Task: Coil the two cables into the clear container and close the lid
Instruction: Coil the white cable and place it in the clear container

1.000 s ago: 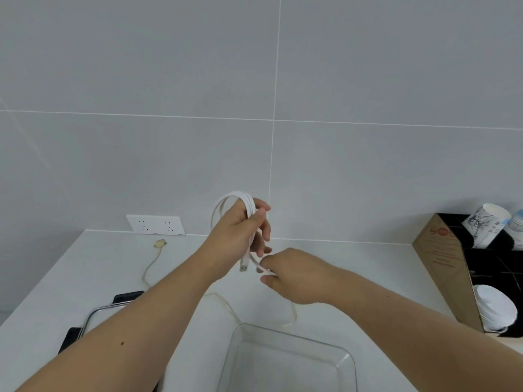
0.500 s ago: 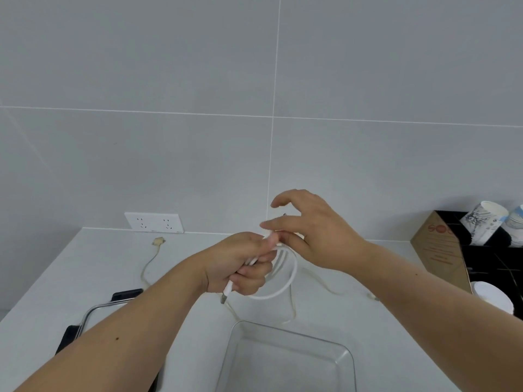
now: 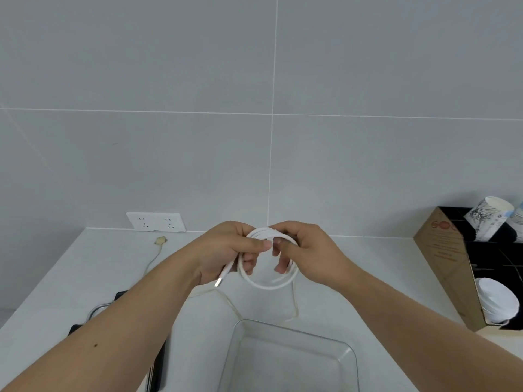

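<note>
Container (image 3: 288, 360), clear and lidless, sits on the white counter (image 3: 85, 278) below and nearer the camera than the fingers, nothing in it. White cable (image 3: 268, 284) is a round coil in the air above the container's far edge: left hand (image 3: 223, 256) clenched on its left side with the USB plug (image 3: 220, 280) sticking out below the palm, right hand (image 3: 308, 256) pinching the top, fingertips threaded through the loop. Second, thinner cable (image 3: 154, 261) lies slack on the counter beyond and left of the fingers, running under the hands.
</note>
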